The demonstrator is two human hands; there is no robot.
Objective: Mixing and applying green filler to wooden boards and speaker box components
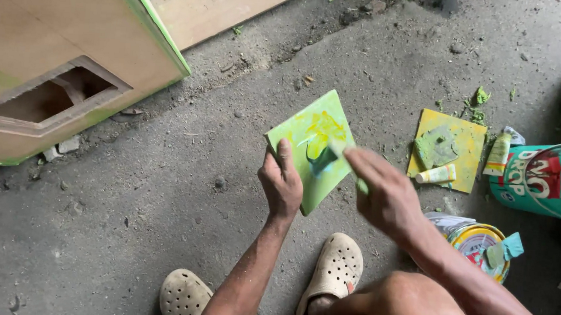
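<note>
Grey concrete floor point(125, 219), dusty, with green flecks. Left hand point(280, 184) closed on lower edge of green square tile point(312, 150), held tilted above floor. Right hand point(386, 194) closed on a small scraper point(333, 151), blade touching the tile's yellow-green paste. Second smeared tile point(449, 149), tube point(436, 175), open tin point(478, 247) lie right.

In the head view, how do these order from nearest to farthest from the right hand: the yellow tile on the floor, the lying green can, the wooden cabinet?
From the right hand:
1. Yellow tile, on the floor just right of it.
2. Green can, lying at the right edge.
3. Wooden cabinet, far left, beyond the left hand.
</note>
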